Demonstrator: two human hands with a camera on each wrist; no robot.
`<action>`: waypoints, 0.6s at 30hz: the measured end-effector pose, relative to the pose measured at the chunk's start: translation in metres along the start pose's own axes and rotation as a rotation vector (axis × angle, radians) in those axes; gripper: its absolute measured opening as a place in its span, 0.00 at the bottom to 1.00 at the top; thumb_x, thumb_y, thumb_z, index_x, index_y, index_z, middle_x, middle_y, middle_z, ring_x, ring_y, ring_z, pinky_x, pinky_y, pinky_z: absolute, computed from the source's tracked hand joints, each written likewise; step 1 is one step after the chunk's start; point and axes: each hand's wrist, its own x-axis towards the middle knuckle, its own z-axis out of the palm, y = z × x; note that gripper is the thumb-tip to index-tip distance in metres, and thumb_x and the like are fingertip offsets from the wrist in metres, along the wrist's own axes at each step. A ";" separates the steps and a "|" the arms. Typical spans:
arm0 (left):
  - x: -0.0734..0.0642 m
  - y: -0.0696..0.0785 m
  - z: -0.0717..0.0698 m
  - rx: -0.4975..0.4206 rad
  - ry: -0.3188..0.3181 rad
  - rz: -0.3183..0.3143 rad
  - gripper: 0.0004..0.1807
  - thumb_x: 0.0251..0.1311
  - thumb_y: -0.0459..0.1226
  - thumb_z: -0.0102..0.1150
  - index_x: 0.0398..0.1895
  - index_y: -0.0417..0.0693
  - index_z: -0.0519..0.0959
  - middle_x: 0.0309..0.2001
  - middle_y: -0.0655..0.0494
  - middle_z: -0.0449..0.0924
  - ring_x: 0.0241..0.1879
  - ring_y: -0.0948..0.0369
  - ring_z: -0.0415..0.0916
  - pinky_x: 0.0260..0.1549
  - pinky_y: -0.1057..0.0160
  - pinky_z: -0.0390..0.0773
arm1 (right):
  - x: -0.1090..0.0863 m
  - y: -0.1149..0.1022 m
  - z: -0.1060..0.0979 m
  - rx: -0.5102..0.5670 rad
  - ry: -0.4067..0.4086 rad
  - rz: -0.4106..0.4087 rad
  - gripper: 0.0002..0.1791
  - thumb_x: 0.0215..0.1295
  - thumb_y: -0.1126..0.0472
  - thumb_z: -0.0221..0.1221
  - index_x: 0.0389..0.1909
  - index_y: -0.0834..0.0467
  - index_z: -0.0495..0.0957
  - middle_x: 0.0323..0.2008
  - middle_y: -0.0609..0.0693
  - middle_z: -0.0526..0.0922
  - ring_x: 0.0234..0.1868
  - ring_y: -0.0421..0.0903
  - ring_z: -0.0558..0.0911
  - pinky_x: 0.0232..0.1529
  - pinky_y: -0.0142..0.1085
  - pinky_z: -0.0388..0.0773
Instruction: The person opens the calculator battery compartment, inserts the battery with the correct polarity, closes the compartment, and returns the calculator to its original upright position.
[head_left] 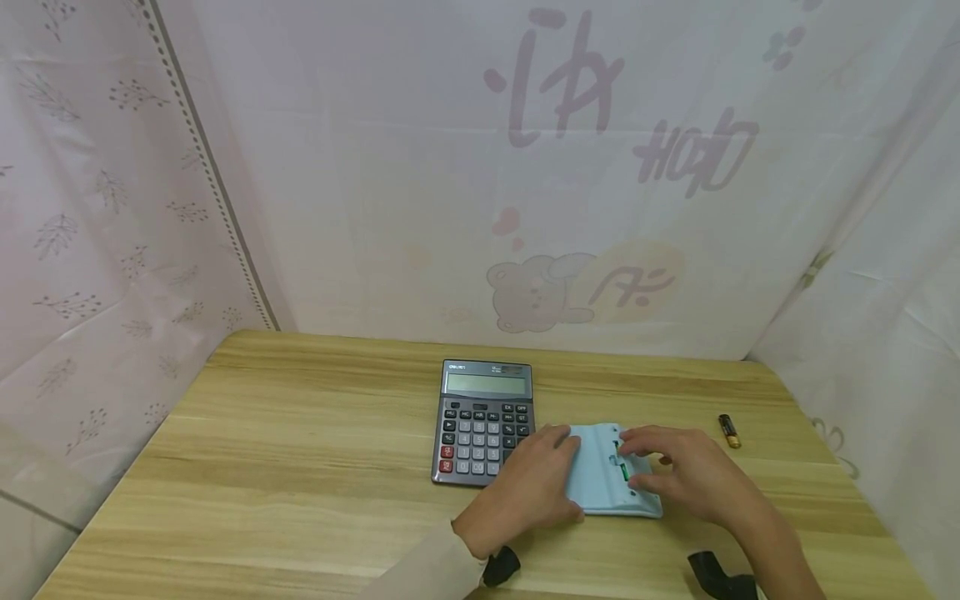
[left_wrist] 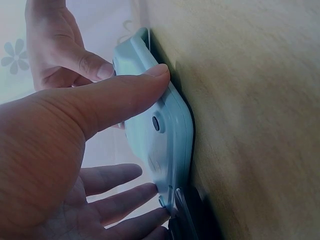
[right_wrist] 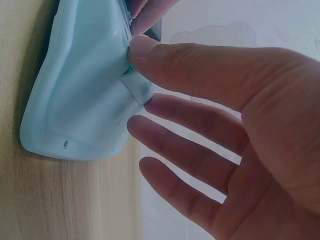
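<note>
A light blue calculator (head_left: 592,475) lies face down on the table, its ridged back with small round feet and screw holes upward. My left hand (head_left: 532,479) grips its left side, thumb (left_wrist: 142,85) on the near edge and fingers toward the far edge. Over the back, my right hand (head_left: 686,471) pinches the small light blue battery cover (right_wrist: 137,89) between thumb and index finger, the other fingers spread. Green shows in the battery compartment (head_left: 625,472) beside the cover. The thumb hides part of the cover in the right wrist view.
A dark grey calculator (head_left: 480,425) lies face up just left of the light blue one, partly behind my left hand. Off to the right lies a black and gold battery (head_left: 729,431). The wooden table (head_left: 300,450) ends at a printed curtain (head_left: 390,208).
</note>
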 end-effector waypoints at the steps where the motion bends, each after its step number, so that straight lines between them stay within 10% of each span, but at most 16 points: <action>1: 0.000 0.000 0.000 0.000 0.003 0.002 0.52 0.50 0.56 0.89 0.77 0.47 0.77 0.78 0.51 0.73 0.78 0.54 0.68 0.77 0.58 0.67 | 0.000 0.000 0.000 0.000 0.001 -0.002 0.18 0.61 0.57 0.81 0.51 0.48 0.91 0.62 0.53 0.89 0.58 0.58 0.89 0.45 0.41 0.89; 18: -0.001 0.000 -0.001 -0.012 -0.004 -0.001 0.52 0.51 0.56 0.89 0.77 0.47 0.77 0.78 0.52 0.73 0.79 0.55 0.68 0.77 0.59 0.66 | 0.000 0.000 0.001 -0.017 0.030 -0.028 0.17 0.60 0.58 0.82 0.50 0.48 0.92 0.61 0.50 0.89 0.60 0.58 0.88 0.47 0.44 0.89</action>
